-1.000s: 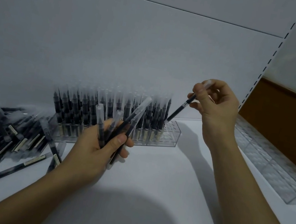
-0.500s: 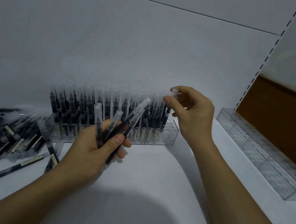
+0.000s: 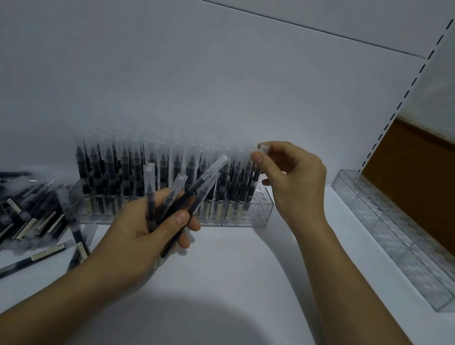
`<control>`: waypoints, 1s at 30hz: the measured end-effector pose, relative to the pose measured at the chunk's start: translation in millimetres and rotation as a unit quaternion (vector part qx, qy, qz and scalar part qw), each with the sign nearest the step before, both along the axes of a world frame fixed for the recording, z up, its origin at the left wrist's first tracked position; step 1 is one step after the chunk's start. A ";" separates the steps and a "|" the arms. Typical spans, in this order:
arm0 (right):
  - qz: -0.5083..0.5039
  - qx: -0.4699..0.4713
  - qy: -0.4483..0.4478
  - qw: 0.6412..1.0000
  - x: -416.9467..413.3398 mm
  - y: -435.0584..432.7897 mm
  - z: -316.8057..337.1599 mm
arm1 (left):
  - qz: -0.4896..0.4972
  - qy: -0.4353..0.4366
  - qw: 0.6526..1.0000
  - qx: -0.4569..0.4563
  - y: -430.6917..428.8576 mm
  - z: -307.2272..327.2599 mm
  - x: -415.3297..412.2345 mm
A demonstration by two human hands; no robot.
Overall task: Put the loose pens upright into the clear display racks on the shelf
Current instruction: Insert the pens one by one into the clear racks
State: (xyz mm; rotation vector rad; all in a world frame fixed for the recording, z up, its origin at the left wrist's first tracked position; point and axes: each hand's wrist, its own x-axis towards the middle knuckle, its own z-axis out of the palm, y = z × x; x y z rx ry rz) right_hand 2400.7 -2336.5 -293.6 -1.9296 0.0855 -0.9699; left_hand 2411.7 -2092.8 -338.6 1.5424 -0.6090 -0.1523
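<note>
While we pinch one pen (image 3: 258, 163) upright at the near rack's (image 3: 259, 217) right end, misalignment is the risk.
Our right hand (image 3: 293, 182) grips its cap; our left hand (image 3: 136, 235) clasps a fan of spare pens (image 3: 184, 192); the loose heap (image 3: 5, 214) lies left on the shelf (image 3: 232, 286). We judge a missed hole could tilt neighbours, and the spares could slip.

So the white shelf (image 3: 232, 286) is carrying three things. A clear rack (image 3: 262, 214) is sitting near the back edge, about mid-shelf, packed with upright pens (image 3: 119, 167). A messy heap of loose pens (image 3: 4, 220) is sprawling across the left end. A second clear rack (image 3: 405, 248) is lying along the right edge, running down toward the front right corner.
</note>
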 end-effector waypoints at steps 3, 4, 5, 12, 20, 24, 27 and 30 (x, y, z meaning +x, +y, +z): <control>-0.001 0.020 0.006 1.000 -1.6 0.5 2.7 | -0.002 0.006 1.000 -0.002 -0.1 0.4 0.1; -0.004 0.024 0.008 1.000 -2.2 0.5 3.7 | -0.001 0.007 1.000 -0.001 -0.1 0.5 0.1; -0.007 0.022 0.010 1.000 -2.3 0.0 3.8 | 0.001 0.009 1.000 -0.001 0.0 0.8 -0.1; -0.091 -0.064 -0.050 0.993 -6.7 10.6 3.7 | 0.011 0.026 0.999 -0.023 2.2 2.8 0.2; 0.186 -0.033 -0.023 0.982 -17.8 57.2 -0.4 | -0.003 0.008 1.000 -0.009 3.8 5.6 2.5; 0.240 0.012 0.033 0.970 -16.1 58.2 -1.2 | -0.001 0.002 1.000 -0.018 5.3 7.3 2.5; 0.261 0.071 0.036 0.962 -15.7 57.3 2.0 | -0.012 0.011 1.000 -0.027 5.2 6.2 2.2; 0.278 0.104 0.030 0.954 -16.3 56.4 5.4 | -0.021 0.020 0.999 -0.024 3.1 3.1 0.8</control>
